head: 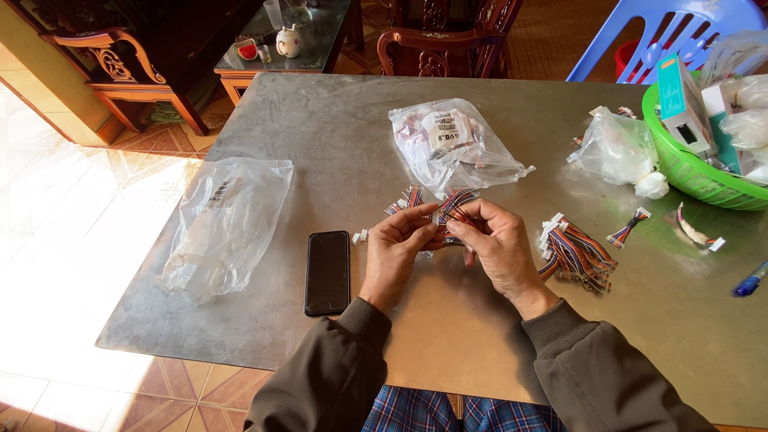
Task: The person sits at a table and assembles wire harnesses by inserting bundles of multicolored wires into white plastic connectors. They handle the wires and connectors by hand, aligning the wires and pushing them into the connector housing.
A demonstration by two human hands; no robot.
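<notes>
view: head cam, only one, no second view to share with
position: above near edge of table (336,152), on the wearer's head
facing: down and forward toward 12 o'clock, steep tilt
distance: close; left hand (398,248) and right hand (498,244) sit just below frame centre, sleeves and lap at 6 o'clock
coverage: nearly whole tabletop; near edge cut at 6, right side cut at 3
edges: tiled floor at 9, wooden chairs and side table at 12, blue chair (664,32) at 1, green basket (696,172) at 2
</notes>
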